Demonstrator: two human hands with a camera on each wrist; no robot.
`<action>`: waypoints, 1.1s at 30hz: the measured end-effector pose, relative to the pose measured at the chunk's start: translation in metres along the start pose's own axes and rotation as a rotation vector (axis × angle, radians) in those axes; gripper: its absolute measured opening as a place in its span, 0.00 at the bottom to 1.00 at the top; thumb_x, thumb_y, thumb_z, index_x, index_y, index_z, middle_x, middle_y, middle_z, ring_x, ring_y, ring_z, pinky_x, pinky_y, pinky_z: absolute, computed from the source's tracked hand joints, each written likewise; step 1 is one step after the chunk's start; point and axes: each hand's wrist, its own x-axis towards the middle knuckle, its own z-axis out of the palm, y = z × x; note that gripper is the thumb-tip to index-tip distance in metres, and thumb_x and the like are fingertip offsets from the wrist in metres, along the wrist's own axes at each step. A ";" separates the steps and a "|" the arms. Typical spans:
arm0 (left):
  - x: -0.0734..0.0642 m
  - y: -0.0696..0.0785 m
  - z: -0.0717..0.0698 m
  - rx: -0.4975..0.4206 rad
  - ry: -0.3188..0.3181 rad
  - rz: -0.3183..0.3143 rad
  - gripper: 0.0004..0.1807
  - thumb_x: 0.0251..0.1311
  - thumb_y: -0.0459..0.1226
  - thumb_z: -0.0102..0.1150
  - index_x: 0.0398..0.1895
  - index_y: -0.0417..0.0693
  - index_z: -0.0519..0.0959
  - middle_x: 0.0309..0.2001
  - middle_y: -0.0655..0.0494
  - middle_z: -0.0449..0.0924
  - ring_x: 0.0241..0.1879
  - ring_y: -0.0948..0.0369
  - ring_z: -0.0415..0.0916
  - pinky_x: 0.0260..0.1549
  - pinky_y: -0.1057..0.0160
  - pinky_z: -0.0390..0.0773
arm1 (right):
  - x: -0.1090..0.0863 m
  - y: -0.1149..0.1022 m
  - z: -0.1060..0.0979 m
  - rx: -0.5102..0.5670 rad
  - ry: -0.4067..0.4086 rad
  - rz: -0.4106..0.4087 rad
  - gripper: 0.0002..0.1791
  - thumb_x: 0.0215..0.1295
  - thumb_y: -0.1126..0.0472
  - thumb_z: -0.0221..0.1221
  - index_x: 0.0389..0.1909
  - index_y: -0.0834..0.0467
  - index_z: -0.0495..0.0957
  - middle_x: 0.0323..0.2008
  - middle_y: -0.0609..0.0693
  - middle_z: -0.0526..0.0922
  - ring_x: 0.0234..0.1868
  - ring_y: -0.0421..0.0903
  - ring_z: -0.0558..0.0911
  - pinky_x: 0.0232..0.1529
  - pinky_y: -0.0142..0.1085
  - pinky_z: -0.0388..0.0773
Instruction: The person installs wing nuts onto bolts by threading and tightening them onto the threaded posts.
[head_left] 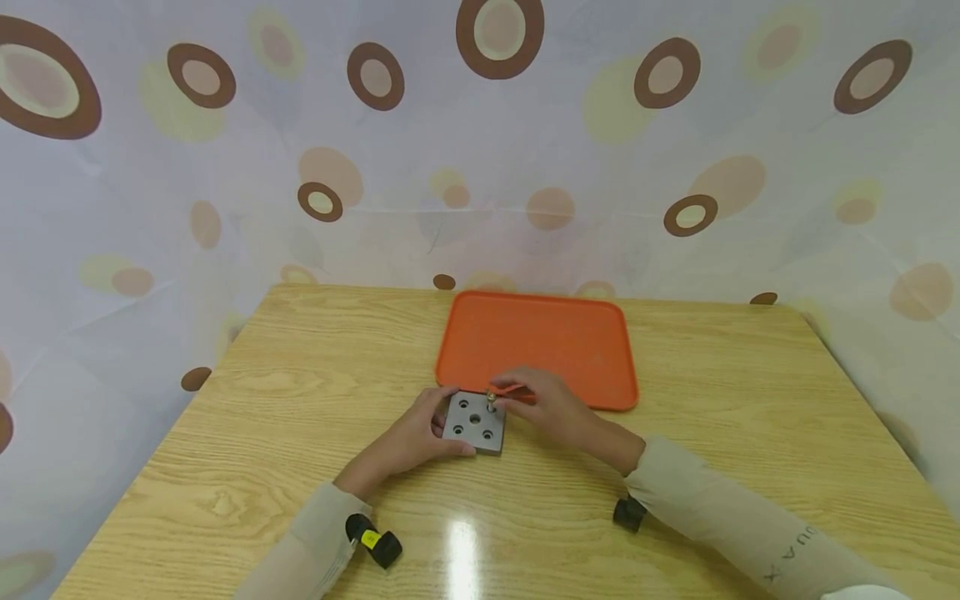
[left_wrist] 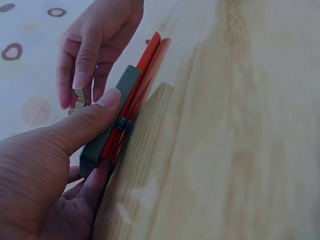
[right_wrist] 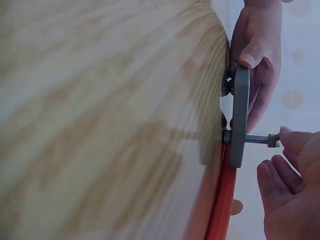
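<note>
Workpiece: square grey plate [head_left: 476,427] above the worktop [head_left: 322,350], between 7 and 8 o'clock from the orange tray [head_left: 536,337].
Left hand [head_left: 415,434]: at 9 o'clock on the plate; thumb and fingers span it and grip its edges.
Right hand [head_left: 553,410]: at 2 o'clock from the plate; thumb and finger pinch the bolt head, other fingers loosely bent.
Bolt [head_left: 491,402]: upright in the corner hole between 1 and 2 o'clock.
Completed: bolt entered in its hole.
Remaining: judged part-way; the head stands proud, so seating appears unfinished. Whether the other corner holes [head_left: 458,430] require bolts cannot be told.
Head view only: hole layout, including the central hole [head_left: 475,418].
Right wrist view: exposed thread between bolt head and plate, plus black supports [right_wrist: 226,136] beneath; the head view hides these supports.
Left wrist view: left thumb on the plate's edge; the bolt's thread is hidden.
</note>
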 end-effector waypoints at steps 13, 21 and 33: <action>-0.001 0.005 -0.001 0.014 0.002 -0.010 0.53 0.43 0.54 0.71 0.70 0.49 0.54 0.51 0.54 0.62 0.40 0.60 0.68 0.39 0.63 0.73 | 0.003 -0.004 0.001 0.004 -0.020 -0.018 0.20 0.61 0.59 0.61 0.53 0.61 0.75 0.49 0.53 0.77 0.49 0.45 0.77 0.47 0.37 0.75; -0.001 0.005 -0.001 0.014 0.000 -0.006 0.52 0.43 0.53 0.71 0.70 0.49 0.54 0.50 0.54 0.62 0.41 0.61 0.68 0.39 0.63 0.73 | 0.003 -0.004 0.002 0.048 -0.027 0.008 0.20 0.61 0.59 0.61 0.53 0.62 0.75 0.50 0.55 0.76 0.50 0.48 0.77 0.48 0.41 0.74; -0.002 0.005 -0.001 0.005 -0.005 -0.005 0.52 0.44 0.54 0.70 0.69 0.49 0.54 0.50 0.55 0.61 0.41 0.61 0.68 0.39 0.63 0.73 | 0.000 0.000 0.001 0.017 -0.014 -0.039 0.19 0.61 0.59 0.60 0.53 0.60 0.76 0.48 0.52 0.77 0.49 0.44 0.77 0.47 0.35 0.74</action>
